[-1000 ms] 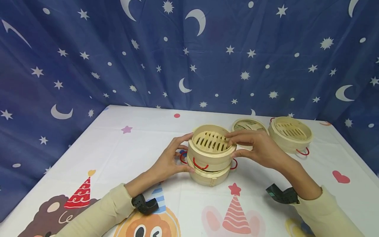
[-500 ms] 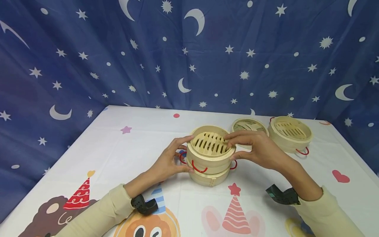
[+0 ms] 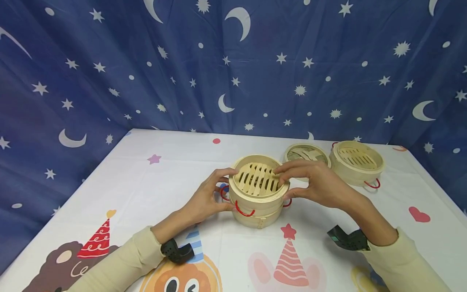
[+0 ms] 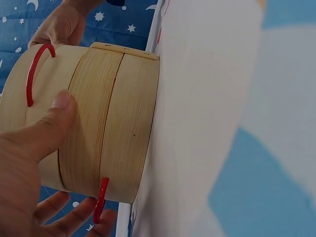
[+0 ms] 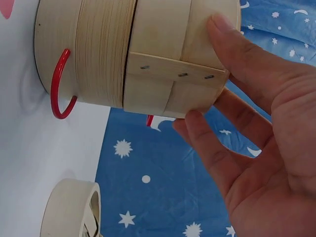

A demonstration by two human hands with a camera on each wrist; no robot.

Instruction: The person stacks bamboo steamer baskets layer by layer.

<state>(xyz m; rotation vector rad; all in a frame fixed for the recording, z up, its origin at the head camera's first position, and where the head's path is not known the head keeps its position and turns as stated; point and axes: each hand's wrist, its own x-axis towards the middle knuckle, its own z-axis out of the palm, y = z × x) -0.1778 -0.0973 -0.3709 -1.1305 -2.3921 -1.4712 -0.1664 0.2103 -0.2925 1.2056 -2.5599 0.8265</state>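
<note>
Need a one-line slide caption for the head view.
Left hand and right hand hold stacked bamboo steamers on a printed white tablecloth.

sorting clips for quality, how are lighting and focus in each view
Head: white cloth bright, with a soft shadow right of the stacked steamers; left wrist: dimmer, wood grain clear but the blue print on the cloth blurred; right wrist: the red handle fairly crisp, a faint shadow near it.

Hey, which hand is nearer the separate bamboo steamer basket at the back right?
Right. The right hand is left and in front of that bamboo steamer basket; the left hand is farther left, gripping the stacked baskets.
</note>
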